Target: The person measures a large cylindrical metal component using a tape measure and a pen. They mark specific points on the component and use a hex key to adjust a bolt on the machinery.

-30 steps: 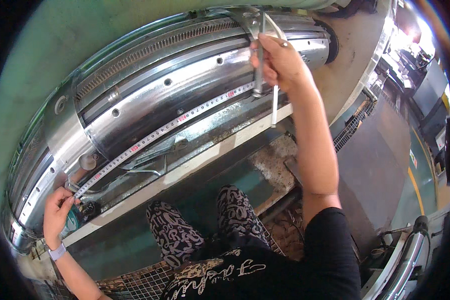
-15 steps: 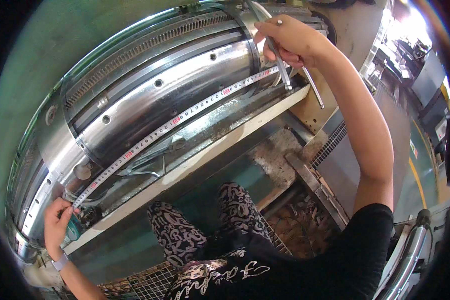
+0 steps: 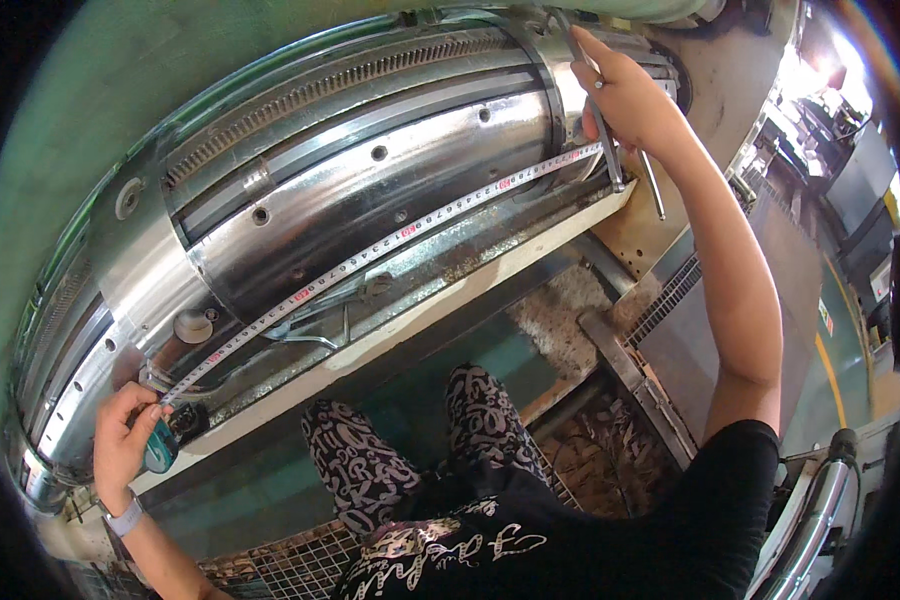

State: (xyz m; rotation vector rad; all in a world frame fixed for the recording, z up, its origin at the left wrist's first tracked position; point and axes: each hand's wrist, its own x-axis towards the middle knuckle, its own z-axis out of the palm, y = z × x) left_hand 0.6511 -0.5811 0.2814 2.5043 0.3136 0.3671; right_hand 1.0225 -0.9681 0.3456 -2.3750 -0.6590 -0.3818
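Note:
A white tape measure blade (image 3: 405,235) stretches across the front of a shiny metal cylinder (image 3: 370,170) with threaded holes. Its green case (image 3: 160,447) is in my left hand (image 3: 125,440), with the thumb and fingers closed near where the blade comes out. At the far right end of the blade is my right hand (image 3: 635,105), its fingers curled round a long metal hex key (image 3: 612,160). A second thin metal rod (image 3: 653,187) sticks out below that hand. Whether the right fingers also pinch the tape's end is hidden.
Loose metal wrenches (image 3: 345,300) lie on the machine's ledge below the tape. A pale rail (image 3: 470,275) runs along its front edge. A toothed rack (image 3: 340,90) curves over the cylinder. Metal shavings (image 3: 610,450) fill a bin by my legs.
The view has shifted, so the machine and both hands sit farther right in the picture. The tape stays stretched between my hands, and both grips look the same.

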